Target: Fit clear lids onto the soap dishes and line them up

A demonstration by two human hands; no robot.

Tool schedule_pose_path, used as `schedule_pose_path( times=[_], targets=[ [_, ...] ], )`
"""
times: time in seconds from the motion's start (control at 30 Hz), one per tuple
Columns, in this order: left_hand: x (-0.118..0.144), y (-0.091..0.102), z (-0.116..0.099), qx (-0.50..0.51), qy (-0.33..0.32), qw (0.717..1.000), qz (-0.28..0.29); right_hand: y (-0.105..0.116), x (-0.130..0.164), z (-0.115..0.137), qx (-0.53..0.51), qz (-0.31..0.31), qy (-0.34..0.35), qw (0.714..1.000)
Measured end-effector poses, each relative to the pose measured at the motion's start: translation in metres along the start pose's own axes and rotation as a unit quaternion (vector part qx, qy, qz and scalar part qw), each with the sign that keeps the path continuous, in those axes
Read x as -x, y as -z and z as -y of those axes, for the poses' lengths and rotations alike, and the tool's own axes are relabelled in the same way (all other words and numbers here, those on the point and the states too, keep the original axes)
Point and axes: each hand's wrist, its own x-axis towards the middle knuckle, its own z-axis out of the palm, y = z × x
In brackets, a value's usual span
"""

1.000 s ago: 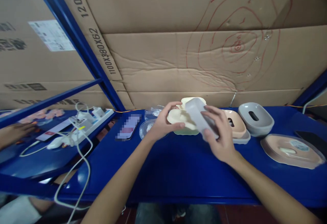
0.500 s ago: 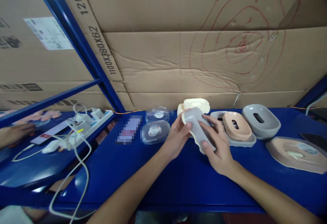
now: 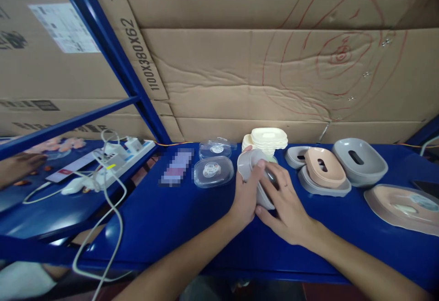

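Note:
Both hands hold a small grey plastic box part (image 3: 251,158) with a wavy rim, tilted above the blue table. My left hand (image 3: 243,202) grips its left side, thumb lying across the top. On the other side my right hand (image 3: 287,205) wraps round it, fingers over the top and thumb beneath. A dark, shiny oval area shows between the right fingers; whether it is a slot is unclear. Just behind the hands stands a stack of cream plastic pieces (image 3: 269,137). To the left lie clear plastic lids (image 3: 222,178) with round stickers.
Pink (image 3: 331,173) and grey slotted boxes (image 3: 368,166) stand on the blue table (image 3: 206,241) at right. Nearer is a wrapped pink box (image 3: 394,218). Left of a blue frame post (image 3: 109,63) are a power strip (image 3: 115,166), loose white cables (image 3: 118,218) and another person's hand (image 3: 20,169).
The grey part has turned in my hands and come slightly left and down. My left thumb now reaches over its top, and my right fingers have shifted across it. The camera view has shifted slightly.

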Motion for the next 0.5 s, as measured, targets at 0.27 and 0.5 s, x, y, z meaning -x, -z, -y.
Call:
schedule_pose_path(
  times=[0.27, 0.5],
  targets=[
    [-0.025, 0.022, -0.006, -0.071, -0.103, 0.992, -0.006, 0.003, 0.0, -0.002, -0.136, -0.067, -0.086, 0.985],
    [-0.028, 0.026, -0.004, -0.147, -0.098, 0.982, 0.066, 0.002, -0.017, -0.003, -0.549, -0.015, -0.341, 0.763]
  ],
)
